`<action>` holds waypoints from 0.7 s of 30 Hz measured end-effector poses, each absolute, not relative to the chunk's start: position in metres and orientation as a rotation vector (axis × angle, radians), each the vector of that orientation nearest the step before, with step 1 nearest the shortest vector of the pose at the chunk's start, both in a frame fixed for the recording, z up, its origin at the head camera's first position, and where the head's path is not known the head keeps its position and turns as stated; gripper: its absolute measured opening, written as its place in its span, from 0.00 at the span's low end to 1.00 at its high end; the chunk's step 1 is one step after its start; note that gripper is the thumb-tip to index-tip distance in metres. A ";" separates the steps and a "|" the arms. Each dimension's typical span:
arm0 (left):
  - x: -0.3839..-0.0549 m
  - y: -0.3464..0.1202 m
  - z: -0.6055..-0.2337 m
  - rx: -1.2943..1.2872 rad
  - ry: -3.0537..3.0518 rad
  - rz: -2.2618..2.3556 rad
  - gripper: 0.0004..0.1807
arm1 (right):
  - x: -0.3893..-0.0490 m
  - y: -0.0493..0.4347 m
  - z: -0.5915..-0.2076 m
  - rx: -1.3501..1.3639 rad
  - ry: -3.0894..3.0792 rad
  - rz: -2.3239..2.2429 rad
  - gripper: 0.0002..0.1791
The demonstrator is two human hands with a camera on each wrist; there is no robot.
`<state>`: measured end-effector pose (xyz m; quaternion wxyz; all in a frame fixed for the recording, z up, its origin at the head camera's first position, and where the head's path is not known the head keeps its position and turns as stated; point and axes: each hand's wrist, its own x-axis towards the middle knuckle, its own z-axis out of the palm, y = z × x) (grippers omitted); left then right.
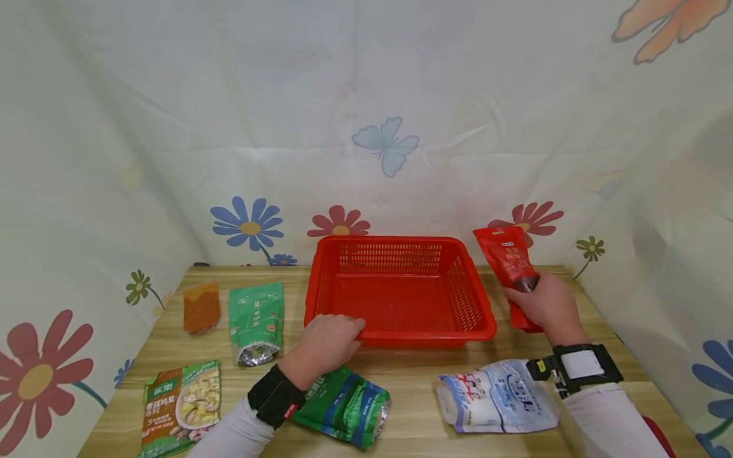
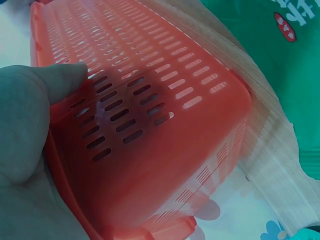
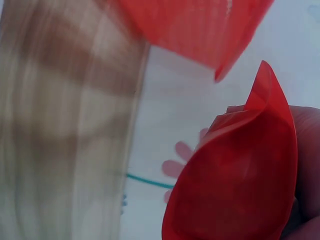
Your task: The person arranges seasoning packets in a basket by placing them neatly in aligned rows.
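A red plastic basket point(image 1: 395, 334) with slotted walls stands at the back middle of the table. My left hand point(image 1: 332, 343) grips its rim near the front left corner; in the left wrist view the thumb point(image 2: 67, 80) lies against the slotted outer wall point(image 2: 165, 150). To the right of the basket, my right hand point(image 1: 546, 305) holds a red pouch point(image 1: 504, 251) upright by its lower part, above the table. The right wrist view shows the pouch's bottom point(image 3: 235, 175) close up, with most of that hand hidden behind it.
A green-and-blue pouch point(image 1: 349, 407) lies by my left wrist, and a white-and-blue pouch point(image 1: 498, 397) at front right. On the left are a green pouch point(image 1: 256, 318), an orange-brown packet point(image 1: 202, 308) and a soup packet point(image 1: 183, 407). Flowered cloth point(image 1: 389, 83) hangs behind the table.
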<state>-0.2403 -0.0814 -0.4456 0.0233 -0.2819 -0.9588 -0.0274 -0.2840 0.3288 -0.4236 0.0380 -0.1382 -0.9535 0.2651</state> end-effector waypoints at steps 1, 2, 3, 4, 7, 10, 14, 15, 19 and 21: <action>-0.240 -0.081 -0.445 -0.873 -2.966 -0.085 0.11 | -0.283 0.326 -0.422 -0.401 -2.912 0.804 0.43; -0.240 -0.081 -0.445 -0.872 -2.966 -0.086 0.11 | -0.282 0.323 -0.419 -0.384 -2.897 0.799 0.42; -0.240 -0.081 -0.445 -0.872 -2.965 -0.088 0.11 | -0.280 0.320 -0.417 -0.366 -2.884 0.798 0.42; -0.240 -0.081 -0.445 -0.871 -2.965 -0.089 0.11 | -0.279 0.318 -0.415 -0.351 -2.872 0.791 0.41; -0.240 -0.081 -0.444 -0.868 -2.972 -0.094 0.11 | -0.275 0.310 -0.407 -0.312 -2.853 0.777 0.40; -0.239 -0.081 -0.444 -0.870 -2.971 -0.090 0.11 | -0.270 0.301 -0.399 -0.263 -2.841 0.762 0.40; -0.239 -0.081 -0.444 -0.876 -2.958 -0.080 0.10 | -0.263 0.288 -0.389 -0.190 -2.830 0.764 0.39; -0.239 -0.081 -0.445 -0.878 -2.955 -0.080 0.10 | -0.261 0.285 -0.386 -0.168 -2.830 0.766 0.39; -0.240 -0.082 -0.446 -0.878 -2.942 -0.074 0.10 | -0.254 0.271 -0.379 -0.093 -2.821 0.771 0.39; -0.240 -0.082 -0.447 -0.880 -2.935 -0.065 0.10 | -0.251 0.264 -0.376 -0.054 -2.814 0.758 0.40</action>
